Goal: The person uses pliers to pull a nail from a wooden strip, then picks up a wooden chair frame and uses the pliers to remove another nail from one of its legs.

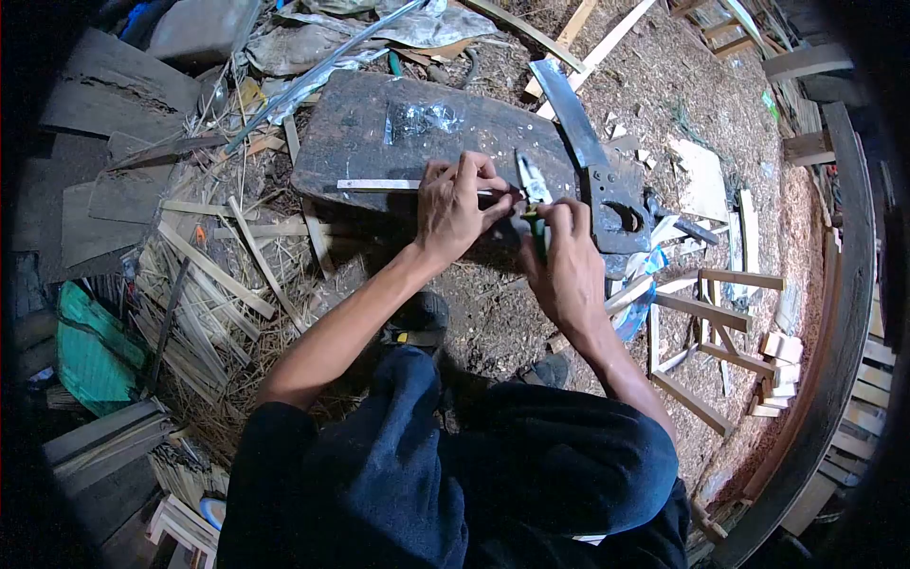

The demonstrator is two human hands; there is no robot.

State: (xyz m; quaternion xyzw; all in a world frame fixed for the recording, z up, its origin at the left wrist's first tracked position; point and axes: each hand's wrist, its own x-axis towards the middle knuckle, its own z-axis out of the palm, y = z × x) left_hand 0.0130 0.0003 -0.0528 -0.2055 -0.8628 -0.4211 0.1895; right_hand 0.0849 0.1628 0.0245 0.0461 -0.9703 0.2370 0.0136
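My left hand (457,204) is closed on a thin pale wooden strip (374,185), which lies along the near edge of a dark, worn wooden bench (351,123). In my right hand (572,261) is a pair of pliers (535,182) with green handles, its metal jaws pointing away from me. The jaws are just right of my left fingertips. Whatever small thing is between the left fingertips and the pliers is too small to make out. A handsaw (573,119) with a dark handle rests across the bench's right end.
A hammer (687,226) is right of the saw handle. A small wooden frame (711,308) stands on the shaving-covered ground at right. Thin wood strips (204,322) are heaped at left, near a green sheet (95,346). A long metal bar (322,71) slants behind the bench.
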